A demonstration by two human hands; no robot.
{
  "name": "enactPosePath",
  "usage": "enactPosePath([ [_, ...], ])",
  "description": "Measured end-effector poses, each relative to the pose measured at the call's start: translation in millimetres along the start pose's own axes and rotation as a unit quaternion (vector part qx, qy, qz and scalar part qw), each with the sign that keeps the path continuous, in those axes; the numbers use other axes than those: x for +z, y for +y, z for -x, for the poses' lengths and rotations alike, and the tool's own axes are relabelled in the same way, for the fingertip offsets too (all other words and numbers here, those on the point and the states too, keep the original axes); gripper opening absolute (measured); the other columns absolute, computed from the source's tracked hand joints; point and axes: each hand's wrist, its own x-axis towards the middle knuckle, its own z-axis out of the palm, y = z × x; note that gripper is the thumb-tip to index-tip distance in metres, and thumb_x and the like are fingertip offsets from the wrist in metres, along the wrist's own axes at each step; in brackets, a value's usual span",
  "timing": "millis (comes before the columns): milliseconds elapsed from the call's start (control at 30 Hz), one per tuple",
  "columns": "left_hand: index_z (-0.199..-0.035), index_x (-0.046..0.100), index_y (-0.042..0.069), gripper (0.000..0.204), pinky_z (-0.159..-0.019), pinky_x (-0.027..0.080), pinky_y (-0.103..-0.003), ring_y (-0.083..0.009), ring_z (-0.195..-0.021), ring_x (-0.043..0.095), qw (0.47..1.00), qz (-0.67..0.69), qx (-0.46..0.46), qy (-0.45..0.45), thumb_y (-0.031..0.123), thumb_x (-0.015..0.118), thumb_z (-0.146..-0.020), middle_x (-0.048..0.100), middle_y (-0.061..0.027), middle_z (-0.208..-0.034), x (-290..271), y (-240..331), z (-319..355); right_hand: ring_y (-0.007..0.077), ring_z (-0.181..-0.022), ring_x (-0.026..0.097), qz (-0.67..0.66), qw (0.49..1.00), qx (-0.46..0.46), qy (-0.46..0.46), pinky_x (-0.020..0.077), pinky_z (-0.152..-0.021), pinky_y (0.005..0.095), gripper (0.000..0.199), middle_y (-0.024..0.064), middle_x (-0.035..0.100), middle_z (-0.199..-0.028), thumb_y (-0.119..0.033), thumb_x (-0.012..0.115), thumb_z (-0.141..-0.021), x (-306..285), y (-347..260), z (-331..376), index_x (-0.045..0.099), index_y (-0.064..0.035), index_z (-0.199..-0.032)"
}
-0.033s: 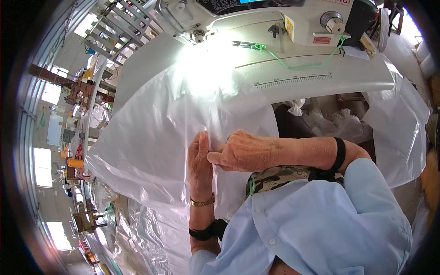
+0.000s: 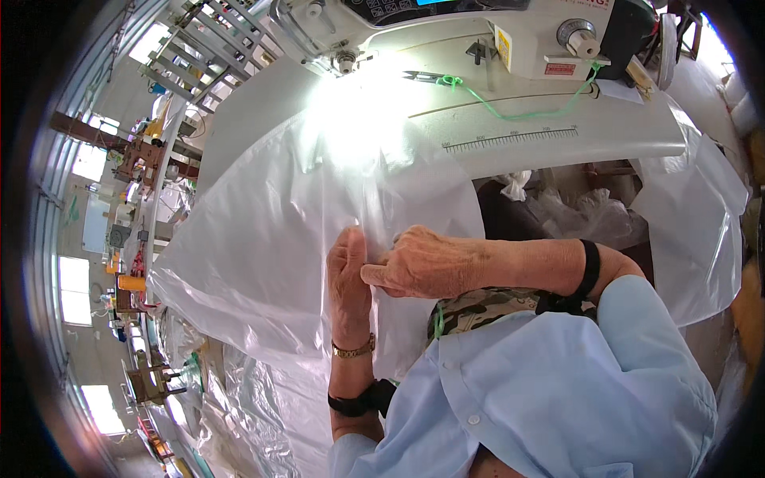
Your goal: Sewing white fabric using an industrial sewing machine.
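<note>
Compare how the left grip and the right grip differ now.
The left grip points up the picture; the right grip points leftward. The left grip has a gold-coloured watch at its wrist; the right grip shows none. Both are bare and close together over the plastic sheet.

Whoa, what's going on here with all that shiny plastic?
A person in a light blue cloth shirt has both hands on a big, whitish see-through plastic sheet. The left hand and right hand are close together, seeming to pinch a fold. The sheet's far part reaches into bright glare by the white sewing machine. A slim dark tool tied to a green cord lies nearby.
</note>
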Motion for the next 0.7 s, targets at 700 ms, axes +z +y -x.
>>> enactPosePath([
  [700, -0.080, 0.064, 0.006, 0.015, -0.057, 0.037, -0.019, -0.0025, -0.063, 0.047, 0.994, -0.012, -0.005, 0.105, 0.014, 0.073, -0.088, 0.059, 0.0053, -0.073, 1, 24, -7, 0.0144, -0.069, 0.065, -0.474, 0.806, 0.286, 0.212, 0.0491, -0.058, 0.0311, 0.024, 0.0102, 0.065, -0.080, -0.022, 0.054, -0.092, 104, 54, -41, 0.063, -0.0003, -0.097],
])
